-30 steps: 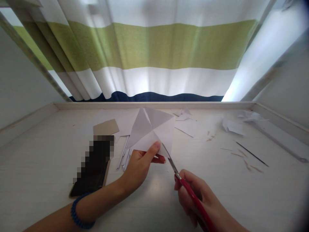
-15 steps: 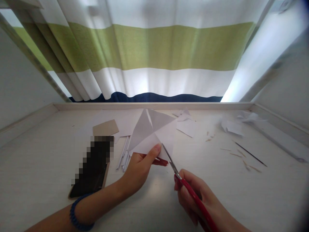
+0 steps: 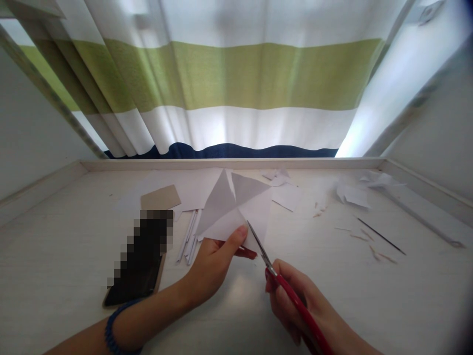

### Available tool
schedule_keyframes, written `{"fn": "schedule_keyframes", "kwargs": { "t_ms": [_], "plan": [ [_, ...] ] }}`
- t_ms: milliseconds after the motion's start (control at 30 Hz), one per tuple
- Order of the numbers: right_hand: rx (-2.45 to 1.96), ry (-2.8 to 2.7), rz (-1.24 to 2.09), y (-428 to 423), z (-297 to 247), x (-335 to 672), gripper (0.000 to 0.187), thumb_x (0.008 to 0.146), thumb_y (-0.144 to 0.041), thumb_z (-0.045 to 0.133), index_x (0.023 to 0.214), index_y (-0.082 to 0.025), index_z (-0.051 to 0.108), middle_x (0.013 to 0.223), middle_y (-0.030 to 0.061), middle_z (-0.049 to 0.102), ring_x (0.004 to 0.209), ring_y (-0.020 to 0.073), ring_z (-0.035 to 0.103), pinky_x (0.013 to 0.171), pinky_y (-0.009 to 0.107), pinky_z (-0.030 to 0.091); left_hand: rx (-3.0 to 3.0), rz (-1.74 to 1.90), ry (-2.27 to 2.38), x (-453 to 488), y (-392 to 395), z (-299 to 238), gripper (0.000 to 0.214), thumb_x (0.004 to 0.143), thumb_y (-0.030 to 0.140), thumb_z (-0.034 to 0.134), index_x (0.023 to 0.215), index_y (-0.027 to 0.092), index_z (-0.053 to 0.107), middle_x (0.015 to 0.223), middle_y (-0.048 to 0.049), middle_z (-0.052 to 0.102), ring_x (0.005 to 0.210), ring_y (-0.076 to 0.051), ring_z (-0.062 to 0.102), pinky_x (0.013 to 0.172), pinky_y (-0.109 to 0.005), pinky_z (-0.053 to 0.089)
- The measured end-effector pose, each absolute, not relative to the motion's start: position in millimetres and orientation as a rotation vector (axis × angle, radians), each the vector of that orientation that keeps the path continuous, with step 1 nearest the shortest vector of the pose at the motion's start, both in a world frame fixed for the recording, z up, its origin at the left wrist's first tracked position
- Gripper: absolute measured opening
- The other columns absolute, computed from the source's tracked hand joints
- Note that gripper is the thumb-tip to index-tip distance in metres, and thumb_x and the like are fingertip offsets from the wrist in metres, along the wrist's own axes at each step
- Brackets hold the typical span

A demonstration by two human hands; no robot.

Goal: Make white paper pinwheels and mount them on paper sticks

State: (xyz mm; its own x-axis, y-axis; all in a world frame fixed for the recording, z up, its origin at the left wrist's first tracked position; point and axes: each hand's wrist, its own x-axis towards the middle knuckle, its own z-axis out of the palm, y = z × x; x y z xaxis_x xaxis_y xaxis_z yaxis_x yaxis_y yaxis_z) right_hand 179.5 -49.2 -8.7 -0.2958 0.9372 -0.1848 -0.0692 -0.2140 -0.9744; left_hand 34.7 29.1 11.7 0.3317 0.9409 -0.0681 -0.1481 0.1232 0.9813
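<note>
My left hand (image 3: 218, 259) pinches the near edge of a folded white sheet of paper (image 3: 218, 214), thumb on top and fingers beneath. Slits run through the paper, and its far part stands in pointed flaps. In my right hand (image 3: 295, 291) are scissors (image 3: 271, 270) with red handles. Their metal blades point up and left, with the upper blade over the paper just right of my left thumb. Both blades look nearly closed together. A blue coiled band circles my left wrist.
Left of the paper lie thin rolled paper sticks (image 3: 190, 241), a phone (image 3: 142, 266) and a tan card (image 3: 160, 198). Paper scraps (image 3: 286, 197) are behind. Rightward are a thin dark stick (image 3: 382, 236), small wooden bits (image 3: 360, 237) and crumpled paper (image 3: 353, 192). A curtain (image 3: 236, 74) hangs beyond the ledge.
The view has shifted slightly. A gap between the paper's two far flaps looks a little wider at the top. Both hands keep nearly the same places and grips.
</note>
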Motion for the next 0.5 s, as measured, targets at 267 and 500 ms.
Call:
{"fn": "schedule_keyframes", "kwargs": {
  "t_ms": [267, 500],
  "plan": [
    [-1.134, -1.235, 1.633, -51.0, -8.9, 179.7, 0.033, 0.080, -0.050, 0.044, 0.076, -0.017, 0.040, 0.054, -0.0081, 0.036, 0.042, 0.0038, 0.030, 0.037, 0.016, 0.021, 1.166, 0.966, 0.885, 34.3, 28.9, 13.3, 0.013, 0.077, 0.026, 0.054, 0.081, 0.017, 0.063, 0.076, -0.0002, 0.065, 0.060, -0.012, 0.060, 0.057, -0.024, 0.054],
    [-1.137, -1.293, 1.581, -49.8, -5.7, 178.1, 0.035, 0.079, -0.053, 0.043, 0.076, -0.018, 0.040, 0.057, -0.0064, 0.036, 0.045, 0.0058, 0.031, 0.041, 0.018, 0.024, 1.169, 0.948, 0.864, 33.9, 30.0, 10.7, 0.015, 0.077, 0.026, 0.053, 0.074, 0.017, 0.066, 0.069, 0.0009, 0.066, 0.058, -0.011, 0.060, 0.057, -0.021, 0.054]
  ]
}}
